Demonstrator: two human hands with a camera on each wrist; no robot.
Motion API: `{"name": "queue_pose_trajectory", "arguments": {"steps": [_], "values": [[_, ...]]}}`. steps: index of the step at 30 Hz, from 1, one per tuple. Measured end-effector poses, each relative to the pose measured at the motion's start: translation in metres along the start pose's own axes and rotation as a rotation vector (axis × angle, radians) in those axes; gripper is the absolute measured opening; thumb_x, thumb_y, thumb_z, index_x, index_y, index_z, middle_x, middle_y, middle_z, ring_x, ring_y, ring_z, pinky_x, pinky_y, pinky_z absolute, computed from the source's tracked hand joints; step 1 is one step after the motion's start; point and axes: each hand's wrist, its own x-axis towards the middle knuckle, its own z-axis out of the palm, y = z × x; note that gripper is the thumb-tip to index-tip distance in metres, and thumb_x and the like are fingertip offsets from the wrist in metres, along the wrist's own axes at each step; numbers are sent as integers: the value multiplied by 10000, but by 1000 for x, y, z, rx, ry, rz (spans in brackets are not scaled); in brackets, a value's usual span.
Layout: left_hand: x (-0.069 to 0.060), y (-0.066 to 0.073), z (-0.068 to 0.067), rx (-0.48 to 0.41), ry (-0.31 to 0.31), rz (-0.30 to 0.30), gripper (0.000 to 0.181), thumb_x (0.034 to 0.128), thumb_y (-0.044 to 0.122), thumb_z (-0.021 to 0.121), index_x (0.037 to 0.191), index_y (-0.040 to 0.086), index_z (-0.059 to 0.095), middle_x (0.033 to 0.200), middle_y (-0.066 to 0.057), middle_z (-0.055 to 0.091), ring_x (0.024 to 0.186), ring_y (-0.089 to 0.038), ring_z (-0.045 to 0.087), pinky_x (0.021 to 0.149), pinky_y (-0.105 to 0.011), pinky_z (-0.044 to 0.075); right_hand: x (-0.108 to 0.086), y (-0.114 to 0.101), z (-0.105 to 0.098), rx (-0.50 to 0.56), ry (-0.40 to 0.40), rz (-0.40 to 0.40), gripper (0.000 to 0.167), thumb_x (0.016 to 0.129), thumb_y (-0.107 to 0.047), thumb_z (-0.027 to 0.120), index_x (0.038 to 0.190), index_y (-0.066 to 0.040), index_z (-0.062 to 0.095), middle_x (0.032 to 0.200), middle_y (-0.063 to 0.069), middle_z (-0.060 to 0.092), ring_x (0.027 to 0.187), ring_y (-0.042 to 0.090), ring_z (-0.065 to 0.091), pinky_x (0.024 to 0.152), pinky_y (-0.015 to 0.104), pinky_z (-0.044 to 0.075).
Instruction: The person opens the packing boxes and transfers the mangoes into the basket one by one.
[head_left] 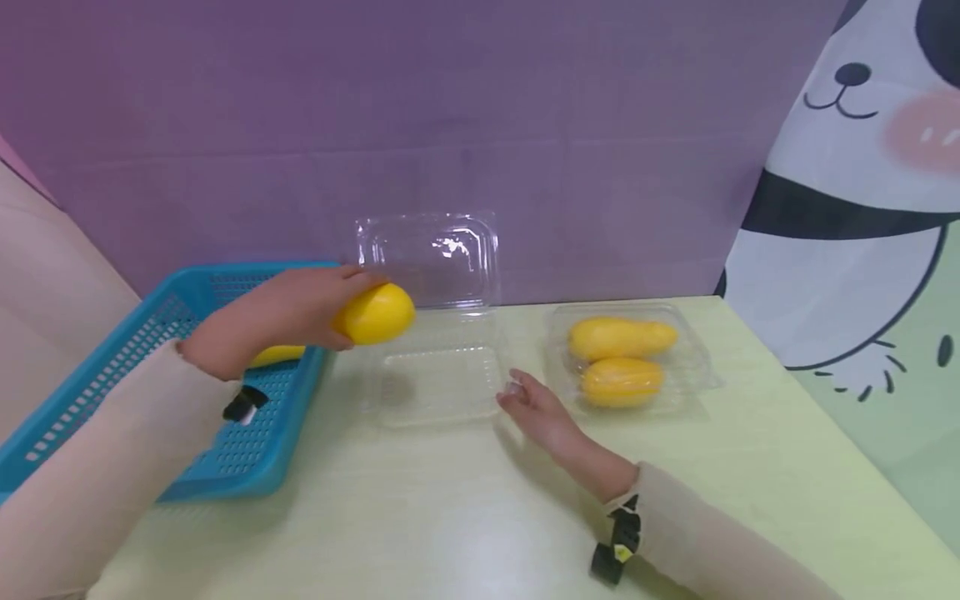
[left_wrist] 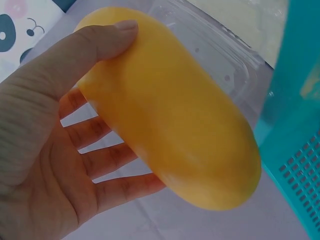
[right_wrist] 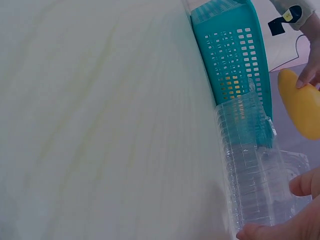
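Yellow oblong fruit (head_left: 386, 315) is held in the left hand (head_left: 296, 308), thumb over it, raised above the bench (head_left: 420, 517) near the left side of the open clear container (head_left: 442, 421). Right hand (head_left: 542, 415) is at that container's right edge; whether it pinches the plastic cannot be told. Blue basket (head_left: 288, 442) at left; second clear container (head_left: 692, 367) at right, bearing two yellow fruits (head_left: 618, 337).

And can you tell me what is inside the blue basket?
At least one yellow item shows in the blue basket, partly covered. The left arm's sleeve and wrist hide much of the inside, so anything more there cannot be told.
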Motion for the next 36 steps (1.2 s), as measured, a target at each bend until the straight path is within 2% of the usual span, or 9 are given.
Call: {"name": "queue_pose_trajectory", "arguments": {"steps": [8,17,21,26,30,36], "values": [[-9,-11,-2,-2,1,-37,820,728,187,816,1414,112,374,1354,-111,481,1064,-311,556,879,-517,489,1,0,2,29,8,-5,546,948,-131,530,1412,67,320,1338,306,458,1228,410,470,1023,487,390],[-17,-25,-4,6,34,-50,791,724,167,808,1397,111,397,1316,-119,513,998,-307,568,858,-539,485,1,0,2,18,3,7,553,949,-151,535,1419,48,322,1335,292,469,1229,404,471,1021,489,393],[-18,-32,-3,-11,29,-71,794,725,161,806,1400,116,388,1302,-124,519,986,-300,560,847,-547,482,1,-1,2,14,8,1,555,948,-151,537,1419,48,321,1338,297,463,1234,407,465,1024,489,388],[-21,-41,-1,-19,11,-114,782,740,154,792,1402,98,380,1309,-142,509,1008,-314,539,855,-548,473,0,-2,2,12,1,10,554,952,-154,530,1424,41,316,1339,290,466,1232,406,468,1021,492,392],[-26,-51,3,-23,18,-123,766,740,150,790,1388,67,388,1306,-158,504,1005,-320,532,845,-537,480,0,-1,2,12,-2,8,557,954,-161,529,1426,40,313,1338,290,467,1234,405,466,1022,491,390],[-33,-61,9,-31,13,-158,783,749,195,788,1400,79,368,1273,-165,505,939,-301,544,796,-520,493,0,-2,3,-4,4,0,559,950,-184,537,1422,30,327,1343,289,463,1241,410,457,1027,498,382]]}}
